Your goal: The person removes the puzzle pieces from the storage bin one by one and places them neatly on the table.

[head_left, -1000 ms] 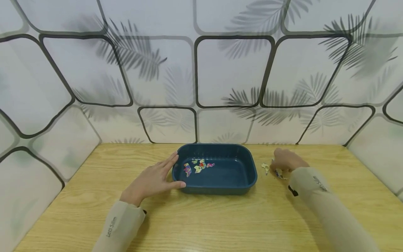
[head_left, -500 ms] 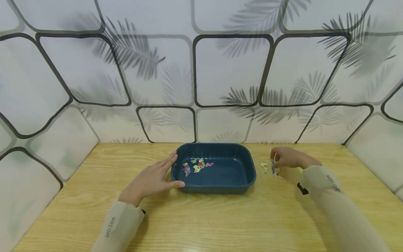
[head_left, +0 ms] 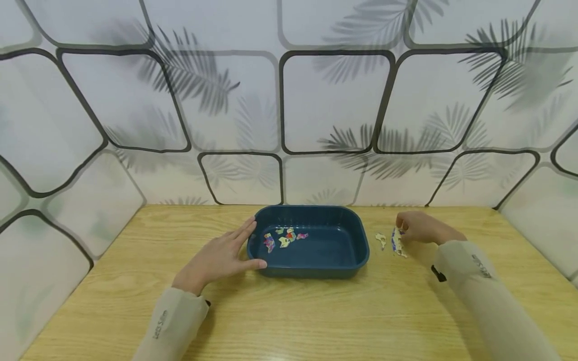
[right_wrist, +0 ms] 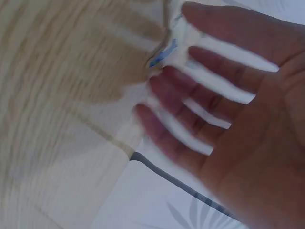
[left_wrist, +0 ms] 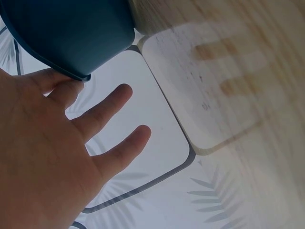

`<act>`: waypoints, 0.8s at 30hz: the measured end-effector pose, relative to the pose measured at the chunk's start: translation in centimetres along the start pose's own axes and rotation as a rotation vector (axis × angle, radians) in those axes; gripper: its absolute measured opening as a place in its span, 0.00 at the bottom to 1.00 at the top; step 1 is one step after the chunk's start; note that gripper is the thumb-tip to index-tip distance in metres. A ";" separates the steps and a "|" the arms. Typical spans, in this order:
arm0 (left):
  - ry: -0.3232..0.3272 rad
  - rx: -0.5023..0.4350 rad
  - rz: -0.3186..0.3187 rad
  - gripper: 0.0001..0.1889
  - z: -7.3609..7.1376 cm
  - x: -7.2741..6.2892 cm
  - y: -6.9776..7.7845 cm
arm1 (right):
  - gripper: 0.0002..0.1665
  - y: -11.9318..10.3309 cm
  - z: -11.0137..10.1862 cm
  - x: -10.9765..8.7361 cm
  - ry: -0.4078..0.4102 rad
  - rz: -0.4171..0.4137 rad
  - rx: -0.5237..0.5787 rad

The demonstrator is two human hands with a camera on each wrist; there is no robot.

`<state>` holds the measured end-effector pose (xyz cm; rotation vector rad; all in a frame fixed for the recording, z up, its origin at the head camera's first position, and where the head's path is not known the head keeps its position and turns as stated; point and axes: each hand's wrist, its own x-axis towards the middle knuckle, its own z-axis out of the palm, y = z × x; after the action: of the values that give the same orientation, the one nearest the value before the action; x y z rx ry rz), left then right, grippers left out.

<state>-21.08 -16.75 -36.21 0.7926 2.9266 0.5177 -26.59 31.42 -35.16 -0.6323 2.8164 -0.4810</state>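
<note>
Blue tray (head_left: 356, 250) holds colourful pieces (head_left: 282, 238); left hand (head_left: 219, 258) touches its rim.

The head view looks down over the whole table (head_left: 289, 311), while both wrist views sit close under each palm.

Surface: light wood-grain table (head_left: 316, 311) | Enclosure: white panel walls (head_left: 331, 100) at rear and both sides, black rounded-rectangle outlines, grey palm-leaf print | Lighting: even, soft
</note>
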 end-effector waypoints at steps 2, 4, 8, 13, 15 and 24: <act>0.000 -0.002 -0.005 0.53 0.0 0.0 0.0 | 0.17 0.0 0.1 0.2 -0.008 -0.023 0.023; 0.001 -0.002 -0.009 0.53 0.0 -0.1 0.0 | 0.17 0.0 0.0 0.3 -0.005 -0.048 0.041; 0.003 0.000 -0.007 0.52 0.0 -0.1 0.1 | 0.19 -0.1 -0.3 0.4 0.012 -0.060 0.036; 0.001 -0.002 -0.009 0.52 0.0 -0.1 0.0 | 0.19 -0.3 -0.9 0.5 0.033 -0.058 0.017; 0.000 -0.005 -0.011 0.53 0.1 -0.1 0.0 | 0.19 -0.6 -1.3 0.6 0.045 -0.062 0.021; 0.008 0.000 -0.005 0.53 0.1 -0.1 0.0 | 0.20 -3.7 -2.7 1.6 0.121 -0.150 0.006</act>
<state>-20.98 -16.78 -36.31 0.7852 2.9355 0.5213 -27.43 28.28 -31.54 -0.8441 2.8916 -0.5721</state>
